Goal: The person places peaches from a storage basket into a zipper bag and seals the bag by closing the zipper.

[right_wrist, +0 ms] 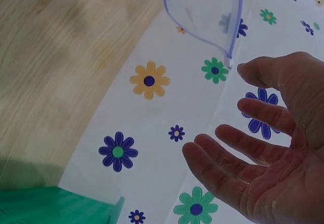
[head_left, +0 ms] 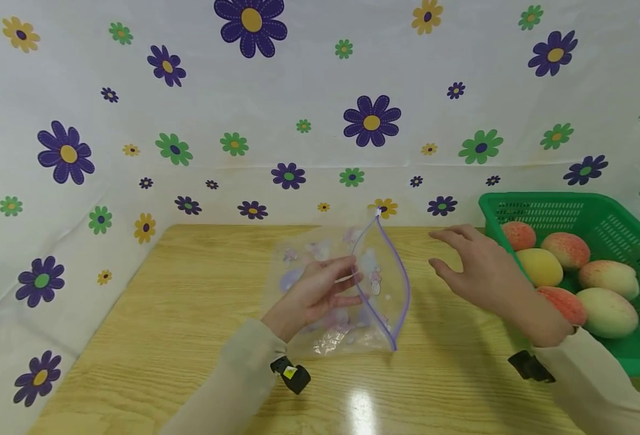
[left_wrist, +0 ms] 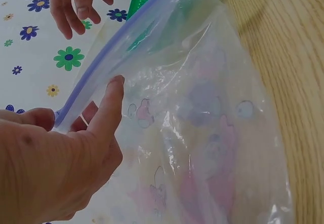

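A clear zip bag (head_left: 320, 320) with a purple zip edge and pastel cartoon prints is held up over the wooden table, its mouth gaping toward the right. My left hand (head_left: 320, 293) pinches one side of the mouth near the purple edge; the left wrist view shows the thumb at that edge and a finger against the film. To the right of the bag, my right hand (head_left: 483, 272) hovers apart from it, fingers spread and holding nothing. In the right wrist view the right palm (right_wrist: 273, 178) is bare and the white zip slider (right_wrist: 229, 62) is near the thumb tip.
At the right stands a green plastic basket (head_left: 548, 199) with several peach-like fruits (head_left: 605, 311) and a yellow fruit (head_left: 539, 267) in it. A white flower-printed sheet (head_left: 320, 78) hangs behind the wooden table (head_left: 189, 290). Both wrists wear black straps.
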{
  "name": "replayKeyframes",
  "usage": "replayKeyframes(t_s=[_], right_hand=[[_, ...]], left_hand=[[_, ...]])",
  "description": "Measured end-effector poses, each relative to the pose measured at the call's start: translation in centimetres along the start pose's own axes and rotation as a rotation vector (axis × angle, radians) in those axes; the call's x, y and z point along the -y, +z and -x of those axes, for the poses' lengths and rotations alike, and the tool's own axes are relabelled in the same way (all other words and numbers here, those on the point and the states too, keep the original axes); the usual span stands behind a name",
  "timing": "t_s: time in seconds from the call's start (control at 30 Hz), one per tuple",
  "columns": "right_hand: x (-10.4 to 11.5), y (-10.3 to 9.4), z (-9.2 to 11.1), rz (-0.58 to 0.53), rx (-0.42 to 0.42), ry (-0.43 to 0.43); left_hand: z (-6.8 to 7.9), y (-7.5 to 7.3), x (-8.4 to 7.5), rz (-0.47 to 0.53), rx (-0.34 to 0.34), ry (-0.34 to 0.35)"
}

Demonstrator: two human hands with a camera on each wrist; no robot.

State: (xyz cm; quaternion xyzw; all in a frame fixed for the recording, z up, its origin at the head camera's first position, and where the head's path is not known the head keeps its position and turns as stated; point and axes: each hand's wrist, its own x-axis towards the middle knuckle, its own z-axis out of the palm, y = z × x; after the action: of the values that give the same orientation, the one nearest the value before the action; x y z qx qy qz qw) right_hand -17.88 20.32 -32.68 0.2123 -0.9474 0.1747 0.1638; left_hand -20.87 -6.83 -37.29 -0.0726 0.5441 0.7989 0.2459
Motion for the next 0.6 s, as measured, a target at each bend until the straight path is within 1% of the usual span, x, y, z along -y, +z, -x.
replayKeyframes(t_s=[0.27, 0.4, 0.5, 0.6], right_hand=[[-1.2, -1.0, 0.2, 0.041, -0.023, 0.000], [-1.6, -1.7, 0.2, 0.051, 0.007, 0.036], [-2.1, -2.1, 0.2, 0.064, 0.017, 0.053], [-2.7, -2.4, 0.3, 0.096, 0.004, 0.052]], left_hand=[[0.2, -0.5, 0.0, -0.054, -0.006, 0.003], [0.2, -0.7, -0.1, -0.081, -0.016, -0.012], [0.2, -0.8, -0.2, -0.084, -0.030, -0.020], [0.2, -0.8, -0.3, -0.082, -0.034, -0.018]])
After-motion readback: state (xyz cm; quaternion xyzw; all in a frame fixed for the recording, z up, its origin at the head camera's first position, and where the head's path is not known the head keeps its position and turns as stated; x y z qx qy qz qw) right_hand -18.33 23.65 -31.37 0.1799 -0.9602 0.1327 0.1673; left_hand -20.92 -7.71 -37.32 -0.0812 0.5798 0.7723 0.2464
